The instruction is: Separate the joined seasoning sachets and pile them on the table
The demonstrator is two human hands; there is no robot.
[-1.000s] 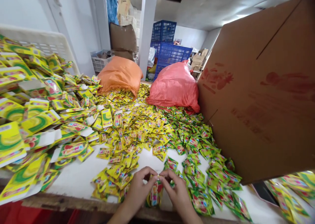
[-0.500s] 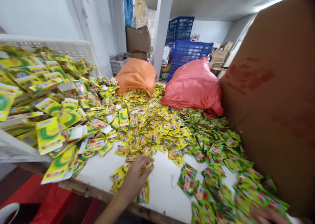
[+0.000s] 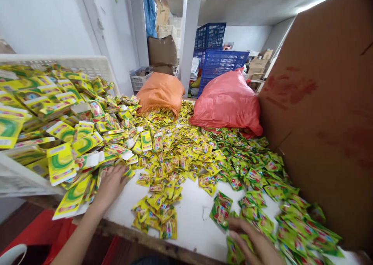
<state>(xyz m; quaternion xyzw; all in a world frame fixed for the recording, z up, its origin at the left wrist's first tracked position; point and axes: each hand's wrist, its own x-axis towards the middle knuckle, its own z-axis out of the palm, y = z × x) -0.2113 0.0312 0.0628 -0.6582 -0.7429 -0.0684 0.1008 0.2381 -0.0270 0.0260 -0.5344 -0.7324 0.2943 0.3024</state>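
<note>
My left hand (image 3: 112,183) rests with fingers stretched over the front of a heap of small yellow-and-green cartons (image 3: 61,162), several with white flaps standing out. What lies under its fingertips is partly hidden. My right hand (image 3: 253,237), fingers extended and thumb apart, is over loose green sachets (image 3: 256,208) at the front right of the table. Its fingertips are close to a green sachet (image 3: 221,210); contact is hard to judge. Between my hands lies a small group of yellow sachets (image 3: 157,212), joining the larger yellow sachet pile (image 3: 186,148) behind.
A white crate (image 3: 109,72) at left spills cartons onto the white tabletop (image 3: 192,206). An orange sack (image 3: 161,90) and a red sack (image 3: 229,101) lie at the back. A large cardboard box (image 3: 317,113) walls off the right side. Blue crates (image 3: 224,61) stand beyond.
My left hand has moved left from the yellow sachets to the cartons. My right hand has come left from the lower right corner to the nearer green sachets. The view has shifted slightly.
</note>
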